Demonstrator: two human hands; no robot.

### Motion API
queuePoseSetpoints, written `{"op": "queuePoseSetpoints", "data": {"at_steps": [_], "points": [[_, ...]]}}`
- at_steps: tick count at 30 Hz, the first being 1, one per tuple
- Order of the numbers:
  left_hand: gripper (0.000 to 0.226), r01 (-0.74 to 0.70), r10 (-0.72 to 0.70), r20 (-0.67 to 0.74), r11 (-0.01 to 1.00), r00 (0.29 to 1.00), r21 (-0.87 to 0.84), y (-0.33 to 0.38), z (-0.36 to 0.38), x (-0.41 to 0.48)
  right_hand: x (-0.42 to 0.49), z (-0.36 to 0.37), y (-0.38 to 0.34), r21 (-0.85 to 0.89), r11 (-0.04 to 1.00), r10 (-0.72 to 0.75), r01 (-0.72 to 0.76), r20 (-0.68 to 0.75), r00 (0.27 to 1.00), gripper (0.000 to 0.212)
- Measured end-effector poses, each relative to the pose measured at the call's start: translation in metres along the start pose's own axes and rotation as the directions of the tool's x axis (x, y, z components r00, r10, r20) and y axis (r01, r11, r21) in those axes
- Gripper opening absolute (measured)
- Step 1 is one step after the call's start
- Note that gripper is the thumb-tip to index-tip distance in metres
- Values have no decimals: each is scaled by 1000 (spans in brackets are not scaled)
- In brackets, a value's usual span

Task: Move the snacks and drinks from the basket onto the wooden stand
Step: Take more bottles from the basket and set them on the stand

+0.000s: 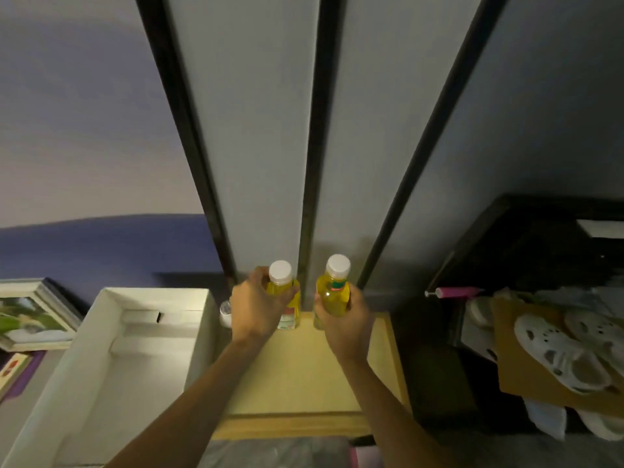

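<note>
- Your left hand has its fingers curled round the left yellow bottle, and your right hand round the right yellow bottle. Both are at the wooden stand's back edge.
- They look full, with smooth plastic, so probably weighty and slick. Grip mid-body, not the cap.

head | looks forward-down | close over wooden stand

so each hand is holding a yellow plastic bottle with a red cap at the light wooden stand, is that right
Not quite: the caps are white, not red. The head view shows the left hand holding one yellow plastic bottle and the right hand holding the other yellow plastic bottle, both white-capped, at the light wooden stand.
</note>
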State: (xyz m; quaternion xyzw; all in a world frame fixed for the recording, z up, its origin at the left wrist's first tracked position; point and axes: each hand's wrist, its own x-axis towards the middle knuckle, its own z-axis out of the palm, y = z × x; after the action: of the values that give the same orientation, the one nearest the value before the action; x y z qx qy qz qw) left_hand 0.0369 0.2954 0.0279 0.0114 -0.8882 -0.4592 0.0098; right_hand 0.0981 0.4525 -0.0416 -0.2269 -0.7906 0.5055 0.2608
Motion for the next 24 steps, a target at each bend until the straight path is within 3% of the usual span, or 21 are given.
{"op": "queuePoseSetpoints", "data": {"at_steps": [6,16,20,24], "points": [[50,64,-65,20,997,998,51,-64,48,-5,-20,46,67,-36,999,16,-14,54,998,55],[48,82,-82,-10,993,997,89,-78,73,-6,-30,63,86,33,993,109,-112,78,991,72],[54,20,-23,21,988,1000,151,-76,61,-9,-31,50,88,-51,986,164,-157,203,965,80],[73,-128,114,82,972,990,195,-53,22,-12,-19,9,46,-205,975,151,-87,324,934,103]]}}
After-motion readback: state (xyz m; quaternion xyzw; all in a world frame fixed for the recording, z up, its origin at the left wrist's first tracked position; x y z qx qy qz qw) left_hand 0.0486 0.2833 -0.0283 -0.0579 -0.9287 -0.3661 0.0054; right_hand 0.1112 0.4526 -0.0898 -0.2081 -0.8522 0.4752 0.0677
